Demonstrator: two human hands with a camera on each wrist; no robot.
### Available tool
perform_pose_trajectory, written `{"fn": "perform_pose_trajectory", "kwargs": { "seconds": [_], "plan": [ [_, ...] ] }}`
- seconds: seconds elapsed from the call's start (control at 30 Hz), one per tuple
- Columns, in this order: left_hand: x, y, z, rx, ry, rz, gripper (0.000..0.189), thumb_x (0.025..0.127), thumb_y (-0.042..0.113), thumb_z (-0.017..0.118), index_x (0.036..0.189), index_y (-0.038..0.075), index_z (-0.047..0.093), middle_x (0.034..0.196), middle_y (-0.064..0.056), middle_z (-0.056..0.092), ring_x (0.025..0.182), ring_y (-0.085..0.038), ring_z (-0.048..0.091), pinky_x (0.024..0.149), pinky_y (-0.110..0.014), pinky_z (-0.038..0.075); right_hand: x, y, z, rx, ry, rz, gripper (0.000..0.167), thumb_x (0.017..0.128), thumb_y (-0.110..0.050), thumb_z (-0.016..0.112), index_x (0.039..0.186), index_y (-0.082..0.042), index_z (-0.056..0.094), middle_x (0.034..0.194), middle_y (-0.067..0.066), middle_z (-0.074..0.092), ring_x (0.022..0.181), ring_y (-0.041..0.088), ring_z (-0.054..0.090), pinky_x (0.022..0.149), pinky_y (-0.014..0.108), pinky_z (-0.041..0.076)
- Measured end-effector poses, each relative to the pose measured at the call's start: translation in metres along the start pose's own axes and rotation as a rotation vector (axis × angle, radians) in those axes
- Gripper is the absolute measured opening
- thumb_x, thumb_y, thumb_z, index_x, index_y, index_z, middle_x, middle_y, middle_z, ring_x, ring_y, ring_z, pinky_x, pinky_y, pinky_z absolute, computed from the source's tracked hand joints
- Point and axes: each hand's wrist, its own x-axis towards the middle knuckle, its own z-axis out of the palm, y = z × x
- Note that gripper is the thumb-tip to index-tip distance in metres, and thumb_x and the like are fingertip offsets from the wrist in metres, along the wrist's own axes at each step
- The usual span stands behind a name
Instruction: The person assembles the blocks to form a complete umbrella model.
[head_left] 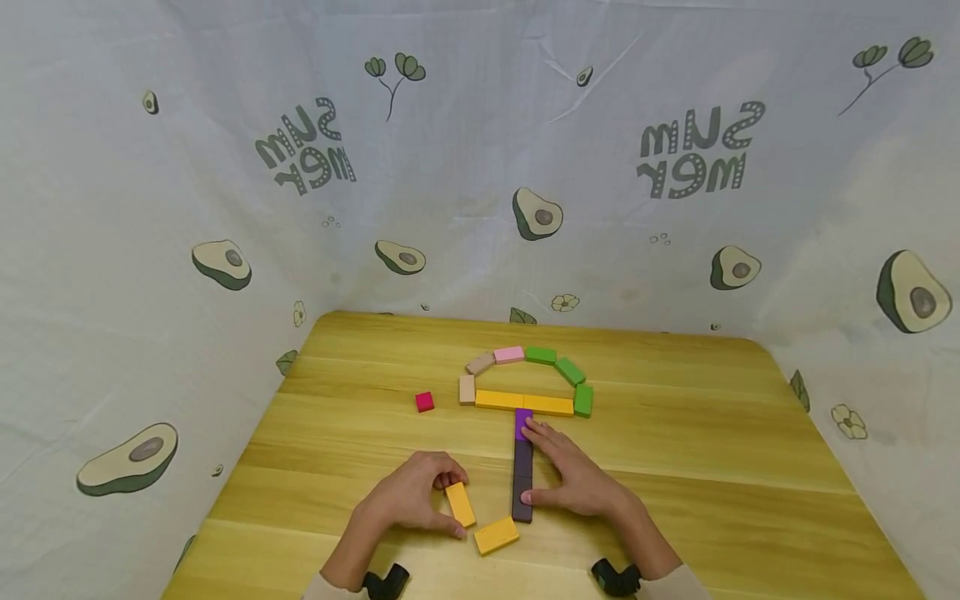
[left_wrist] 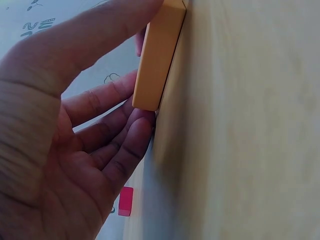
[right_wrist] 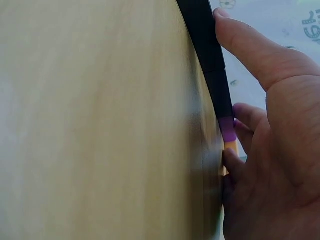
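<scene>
My left hand (head_left: 416,492) grips a yellow block (head_left: 461,505) by its ends, thumb at the near end and fingertips at the far one. In the left wrist view, the block (left_wrist: 157,60) stands close to the tabletop. A second yellow block (head_left: 497,536) lies just right of that thumb. My right hand (head_left: 577,479) rests on a straight column, fingers spread. Its fingertips touch the purple block (head_left: 520,423) at the top, and its thumb lies on the lower black block (head_left: 522,504). Another black block (head_left: 522,458) sits between these two.
Two yellow blocks (head_left: 499,400) form a bar above the column. Over them arches a row of green (head_left: 541,355), pink (head_left: 509,355) and tan blocks (head_left: 467,389). A red cube (head_left: 424,402) lies to the left. A printed white cloth (head_left: 480,150) surrounds the wooden table (head_left: 675,400).
</scene>
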Motion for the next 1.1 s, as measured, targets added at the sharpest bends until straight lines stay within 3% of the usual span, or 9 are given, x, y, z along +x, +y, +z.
{"fn": "perform_pose_trajectory", "kwargs": {
  "seconds": [0.9,1.1],
  "plan": [
    [-0.0012,0.0040,0.0040,0.010,-0.013,-0.014,0.062,0.063,0.060,0.094,0.108,0.024,0.072,0.093,0.018,0.061,0.083,0.001,0.054,0.075,-0.016,0.050,0.0001,-0.0004,0.0009,-0.001,0.009,-0.006,0.102,0.085,-0.060,0.077,0.165,-0.020,0.028,0.173,0.005,0.018,0.159,0.040,0.014,0.123,0.068,0.020],
    [-0.0012,0.0003,0.0040,-0.026,-0.011,0.014,0.063,0.065,0.060,0.093,0.111,0.022,0.073,0.095,0.017,0.063,0.084,0.001,0.056,0.076,-0.015,0.052,0.0004,-0.0001,0.0007,0.004,0.011,-0.001,0.102,0.084,-0.060,0.077,0.165,-0.021,0.028,0.173,0.006,0.019,0.159,0.040,0.015,0.123,0.068,0.020]
  ]
}}
